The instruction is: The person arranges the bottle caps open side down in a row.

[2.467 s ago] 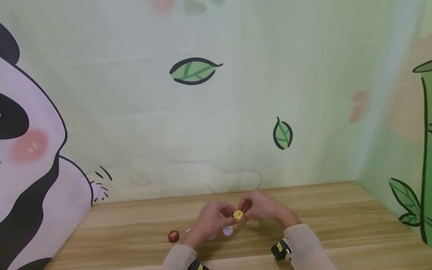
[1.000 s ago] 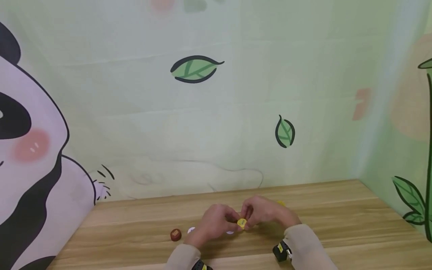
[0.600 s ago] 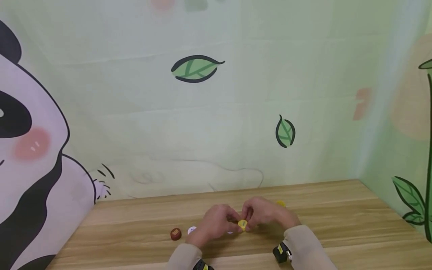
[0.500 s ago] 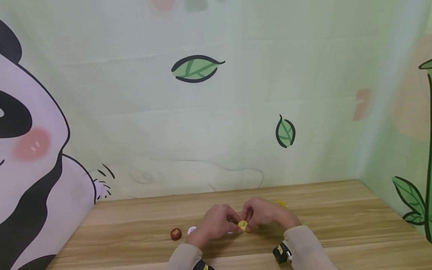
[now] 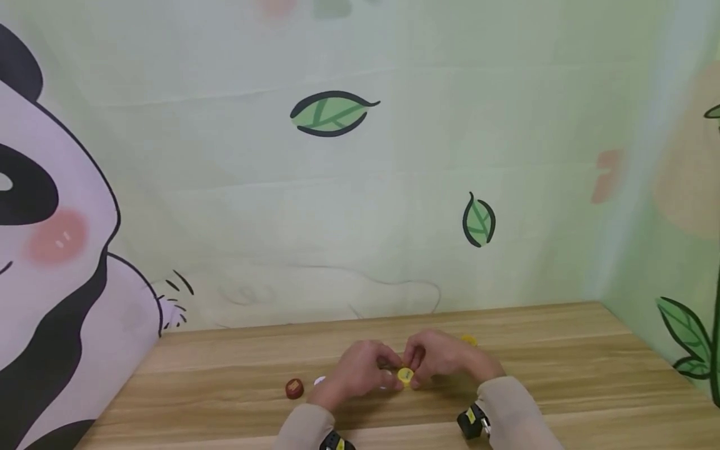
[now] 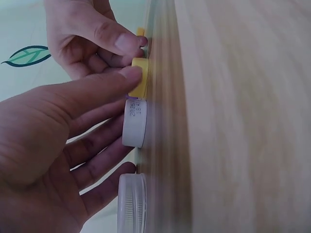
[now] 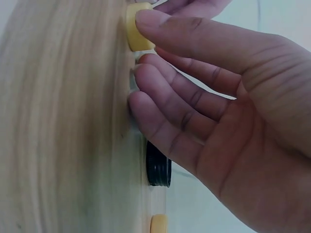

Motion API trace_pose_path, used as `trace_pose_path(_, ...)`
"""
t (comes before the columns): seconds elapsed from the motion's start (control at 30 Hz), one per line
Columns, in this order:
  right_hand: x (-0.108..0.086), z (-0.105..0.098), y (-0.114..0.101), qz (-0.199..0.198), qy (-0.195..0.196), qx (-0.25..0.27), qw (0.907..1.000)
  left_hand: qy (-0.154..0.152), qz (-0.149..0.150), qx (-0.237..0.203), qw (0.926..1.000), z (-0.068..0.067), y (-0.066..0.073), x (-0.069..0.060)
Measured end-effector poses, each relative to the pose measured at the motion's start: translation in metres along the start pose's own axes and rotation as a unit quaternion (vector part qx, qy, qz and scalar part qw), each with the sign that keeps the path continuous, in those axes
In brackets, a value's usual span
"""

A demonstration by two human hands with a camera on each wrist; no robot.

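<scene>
A small yellow bottle cap (image 5: 405,375) stands on the wooden table between my two hands. My left hand (image 5: 362,370) pinches it from the left; its thumb lies on the cap's side in the left wrist view. From the right, my right hand (image 5: 435,354) pinches the same cap, its thumb on the rim and the other fingers loosely bent. Right beside it is a white cap (image 6: 135,124) with printed digits, mostly behind my left fingers in the head view. A clear ribbed cap (image 6: 131,204) lies nearer my left palm.
A dark red cap (image 5: 294,389) lies left of my left hand, with a white one (image 5: 319,381) partly behind the wrist. Beyond my right hand are a black cap (image 7: 158,165) and another yellow cap (image 5: 469,340). A printed cloth backdrop (image 5: 360,237) rises behind the table (image 5: 562,350).
Both hands have lowered the yellow cap to the table, moving slightly toward me and right. The other yellow cap now shows past my right wrist. Over the last half second they barely move.
</scene>
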State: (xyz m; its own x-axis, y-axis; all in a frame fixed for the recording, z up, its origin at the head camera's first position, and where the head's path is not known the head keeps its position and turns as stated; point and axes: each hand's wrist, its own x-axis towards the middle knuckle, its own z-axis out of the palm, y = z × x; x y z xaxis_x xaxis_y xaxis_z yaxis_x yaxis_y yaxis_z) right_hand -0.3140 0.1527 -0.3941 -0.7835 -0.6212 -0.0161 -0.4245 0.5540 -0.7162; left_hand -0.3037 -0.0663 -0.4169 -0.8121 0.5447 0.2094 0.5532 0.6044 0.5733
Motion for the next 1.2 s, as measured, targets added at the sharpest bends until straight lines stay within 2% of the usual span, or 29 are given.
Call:
trace_pose_path(0.23,-0.004,-0.006,-0.002,0.003,0.013,0.014,0.9998,0.002,-0.008,-0.033,0.9994,-0.006,-0.002,-0.002)
trace_pose_path(0.4,-0.008,-0.009,-0.003,0.002,0.079,0.02,0.9967,0.023,-0.006,-0.043,0.9988,-0.011,-0.007,-0.001)
trace_pose_path(0.53,-0.012,-0.011,-0.002,-0.003,0.127,0.018,0.9918,0.034,0.002,-0.04,0.9986,-0.007,-0.007,0.003)
trace_pose_path(0.7,-0.015,-0.012,0.004,0.003,0.167,0.006,0.986,0.057,0.0,-0.022,0.9981,-0.003,0.001,0.011)
trace_pose_path(0.83,-0.016,-0.012,0.008,0.01,0.197,-0.005,0.9802,0.077,-0.013,-0.03,0.9965,0.0,0.009,0.016)
trace_pose_path(1.03,-0.014,-0.012,0.012,-0.005,0.21,-0.026,0.9774,0.095,-0.03,-0.05,0.9938,0.008,0.017,0.024)
trace_pose_path(1.2,-0.012,-0.012,0.015,-0.026,0.204,-0.037,0.9779,0.097,-0.041,-0.054,0.9929,0.015,0.016,0.03)
